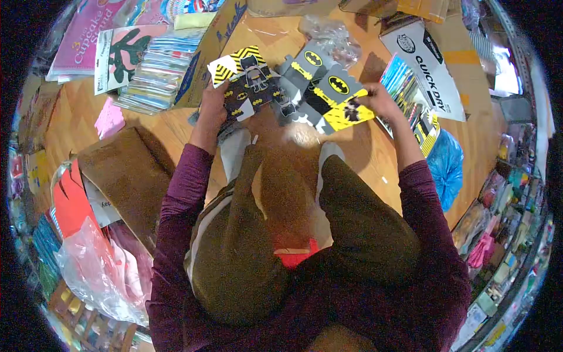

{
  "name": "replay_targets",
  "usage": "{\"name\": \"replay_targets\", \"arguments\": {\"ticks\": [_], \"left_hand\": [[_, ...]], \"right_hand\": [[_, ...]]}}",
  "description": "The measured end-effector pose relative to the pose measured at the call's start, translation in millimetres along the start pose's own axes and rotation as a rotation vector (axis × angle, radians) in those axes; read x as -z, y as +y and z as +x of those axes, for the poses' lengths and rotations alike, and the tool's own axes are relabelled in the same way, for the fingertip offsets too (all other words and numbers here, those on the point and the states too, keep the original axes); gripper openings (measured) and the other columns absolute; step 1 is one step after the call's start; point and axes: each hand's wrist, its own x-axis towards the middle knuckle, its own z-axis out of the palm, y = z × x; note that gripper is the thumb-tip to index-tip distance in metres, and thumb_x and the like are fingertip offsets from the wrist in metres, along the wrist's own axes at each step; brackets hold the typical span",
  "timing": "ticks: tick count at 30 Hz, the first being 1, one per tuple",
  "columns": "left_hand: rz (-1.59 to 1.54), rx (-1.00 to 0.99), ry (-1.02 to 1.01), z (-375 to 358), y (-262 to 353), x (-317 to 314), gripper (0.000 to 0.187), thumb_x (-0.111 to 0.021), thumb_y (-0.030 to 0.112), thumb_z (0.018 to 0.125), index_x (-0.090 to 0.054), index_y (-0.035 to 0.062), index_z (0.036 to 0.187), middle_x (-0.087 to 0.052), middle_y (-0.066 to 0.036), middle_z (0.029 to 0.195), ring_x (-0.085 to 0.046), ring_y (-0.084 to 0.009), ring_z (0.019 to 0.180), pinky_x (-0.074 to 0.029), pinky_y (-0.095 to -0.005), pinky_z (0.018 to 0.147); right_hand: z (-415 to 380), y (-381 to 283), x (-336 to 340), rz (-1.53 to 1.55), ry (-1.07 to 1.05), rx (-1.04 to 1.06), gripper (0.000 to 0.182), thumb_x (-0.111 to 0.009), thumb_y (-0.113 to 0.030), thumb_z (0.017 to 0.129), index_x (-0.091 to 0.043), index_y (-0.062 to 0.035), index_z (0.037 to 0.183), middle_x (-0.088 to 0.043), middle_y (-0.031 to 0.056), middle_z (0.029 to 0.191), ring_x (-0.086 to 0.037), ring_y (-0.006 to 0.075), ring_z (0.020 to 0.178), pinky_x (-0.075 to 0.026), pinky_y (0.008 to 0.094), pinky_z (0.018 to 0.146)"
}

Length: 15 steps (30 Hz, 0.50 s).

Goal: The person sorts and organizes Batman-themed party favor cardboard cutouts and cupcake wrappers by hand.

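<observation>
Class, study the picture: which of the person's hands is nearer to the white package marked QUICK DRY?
Right. The right hand is just left of the package, gripping a yellow card piece; the left hand is much farther left, holding a bat-patterned card.

A black cardboard piece [241,94] with yellow bat emblems, a grey caped figure and yellow-and-black striping is held beside a larger grey, black and yellow cardboard cutout [324,73] with notched edges and oval bat emblems. Both sit slanted, printed sides showing; whether they touch is unclear.
</observation>
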Motion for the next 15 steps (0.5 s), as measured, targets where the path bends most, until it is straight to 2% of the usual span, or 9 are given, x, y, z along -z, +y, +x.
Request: {"name": "replay_targets", "arguments": {"ticks": [2, 3, 4, 5, 6, 7, 8, 10, 15], "left_hand": [[-0.161, 0.259, 0.091, 6, 1, 0, 0.021, -0.05, 0.003, 0.08, -0.049, 0.0019, 0.101, -0.057, -0.009, 0.086, -0.058, -0.018, 0.07, -0.051, -0.033, 0.058], [-0.159, 0.259, 0.089, 5, -1, 1, 0.021, -0.05, 0.003, 0.08, -0.049, 0.0019, 0.101, -0.057, -0.009, 0.086, -0.058, -0.018, 0.07, -0.051, -0.033, 0.058], [-0.05, 0.097, 0.001, 2, -5, 3, 0.02, -0.05, 0.004, 0.08, -0.049, 0.0013, 0.1, -0.057, -0.009, 0.086, -0.058, -0.0179, 0.07, -0.051, -0.0329, 0.058], [0.06, -0.064, -0.086, 1, -8, 4, 0.019, -0.049, 0.004, 0.081, -0.05, 0.0007, 0.099, -0.057, -0.009, 0.085, -0.057, -0.0178, 0.069, -0.051, -0.0328, 0.058], [0.065, -0.063, -0.087, 1, -9, 3, 0.019, -0.049, 0.004, 0.081, -0.05, 0.0007, 0.099, -0.057, -0.009, 0.085, -0.057, -0.0178, 0.069, -0.051, -0.0328, 0.058], [0.104, -0.018, -0.054, 1, -10, 2, 0.019, -0.049, 0.004, 0.081, -0.05, 0.0003, 0.099, -0.057, -0.009, 0.085, -0.057, -0.0179, 0.069, -0.051, -0.0323, 0.058], [0.145, 0.025, -0.021, 3, -10, 0, 0.018, -0.049, 0.005, 0.082, -0.05, -0.0001, 0.099, -0.057, -0.008, 0.085, -0.057, -0.0179, 0.069, -0.051, -0.0318, 0.058], [0.111, 0.083, 0.001, 3, -5, -6, 0.018, -0.048, 0.006, 0.082, -0.05, 0.0004, 0.1, -0.057, -0.008, 0.086, -0.057, -0.0181, 0.07, -0.051, -0.0318, 0.059], [-0.037, 0.335, 0.092, 1, 3, -8, 0.019, -0.046, 0.007, 0.084, -0.05, 0.0026, 0.102, -0.058, -0.008, 0.088, -0.057, -0.0187, 0.072, -0.051, -0.0318, 0.06]], "right_hand": [[8, -1, 11, 0.234, 0.062, -0.143, 0.02, -0.065, -0.008, 0.07, -0.061, -0.0009, 0.089, -0.061, 0.002, 0.079, -0.055, 0.0092, 0.068, -0.045, 0.0244, 0.063], [12, -14, 10, 0.25, 0.096, -0.119, 0.021, -0.064, -0.008, 0.071, -0.061, -0.0013, 0.091, -0.061, 0.0018, 0.078, -0.055, 0.0092, 0.068, -0.045, 0.0244, 0.063], [19, -29, 7, 0.267, 0.13, -0.094, 0.022, -0.064, -0.009, 0.072, -0.061, -0.0016, 0.092, -0.061, 0.0016, 0.078, -0.055, 0.0093, 0.068, -0.045, 0.0244, 0.062], [36, -23, 2, 0.128, 0.15, -0.118, 0.026, -0.064, -0.011, 0.072, -0.06, -0.0014, 0.095, -0.062, 0.0052, 0.08, -0.055, 0.0102, 0.068, -0.046, 0.0254, 0.063], [47, -27, -6, -0.13, 0.163, 0.019, 0.032, -0.065, -0.016, 0.07, -0.059, -0.0013, 0.098, -0.062, 0.0131, 0.083, -0.059, 0.018, 0.07, -0.047, 0.0296, 0.065], [59, -30, -18, -0.405, 0.232, -0.013, 0.031, -0.064, -0.016, 0.071, -0.057, 0.0029, 0.095, -0.061, 0.0144, 0.082, -0.058, 0.0191, 0.071, -0.045, 0.0289, 0.065], [97, 14, -28, -0.625, 0.239, 0.033, 0.036, -0.065, -0.02, 0.069, -0.056, 0.0023, 0.095, -0.06, 0.0199, 0.086, -0.059, 0.0288, 0.078, -0.046, 0.0337, 0.069], [91, -27, -51, -0.749, 0.249, -0.221, 0.036, -0.065, -0.021, 0.068, -0.056, -0.0005, 0.095, -0.059, 0.0197, 0.09, -0.057, 0.0338, 0.085, -0.045, 0.0382, 0.074], [90, -9, -76, -0.72, 0.362, -0.152, 0.037, -0.064, -0.021, 0.066, -0.055, -0.0043, 0.098, -0.059, 0.0192, 0.09, -0.055, 0.0343, 0.087, -0.044, 0.0418, 0.076]]}}
